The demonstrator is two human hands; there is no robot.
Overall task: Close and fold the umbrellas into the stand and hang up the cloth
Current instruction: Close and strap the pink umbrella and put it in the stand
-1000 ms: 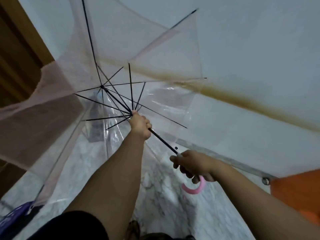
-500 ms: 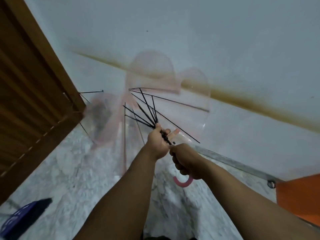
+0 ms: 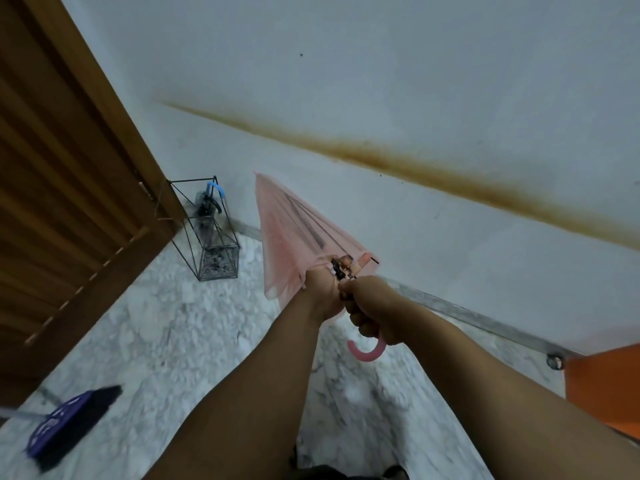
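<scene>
Pink umbrella point(image 3: 294, 233) canopy collapsed since a second ago, ribs folded. Left hand point(image 3: 320, 292) grips runner end; right hand point(image 3: 370, 310) grips handle. Stand point(image 3: 211, 233) near door, well apart. Next likely: wrap, stow.

The pink umbrella point(image 3: 298, 233) went from fully open to folded shut as the left hand point(image 3: 320, 292) slid down to meet the right hand point(image 3: 372, 306).

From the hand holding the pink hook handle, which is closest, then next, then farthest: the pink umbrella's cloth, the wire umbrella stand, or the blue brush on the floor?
Measured from the right hand in the head view:
1. Pink umbrella canopy, just beyond it, up and left.
2. Wire stand, farther left, in the corner by the door.
3. Blue brush, far left on the floor, bottom of the picture.
</scene>
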